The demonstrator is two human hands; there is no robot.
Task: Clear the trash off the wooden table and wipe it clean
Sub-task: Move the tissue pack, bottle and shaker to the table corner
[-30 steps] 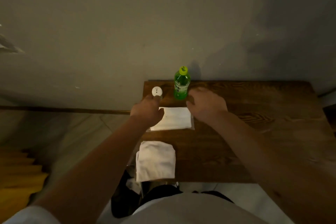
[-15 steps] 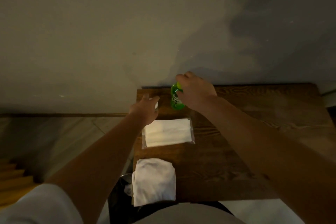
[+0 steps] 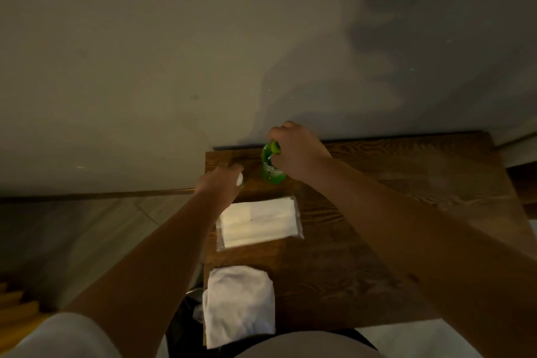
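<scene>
A folded white cloth (image 3: 239, 304) lies at the near left edge of the wooden desk (image 3: 363, 241), and just beyond it sits a clear packet of white napkins (image 3: 258, 221). Farther back, the left hand (image 3: 218, 183) closes over a small white round object (image 3: 239, 178) near the desk's left edge. At the far side by the wall, the right hand (image 3: 296, 151) grips the tilted green bottle (image 3: 270, 164) around its neck.
</scene>
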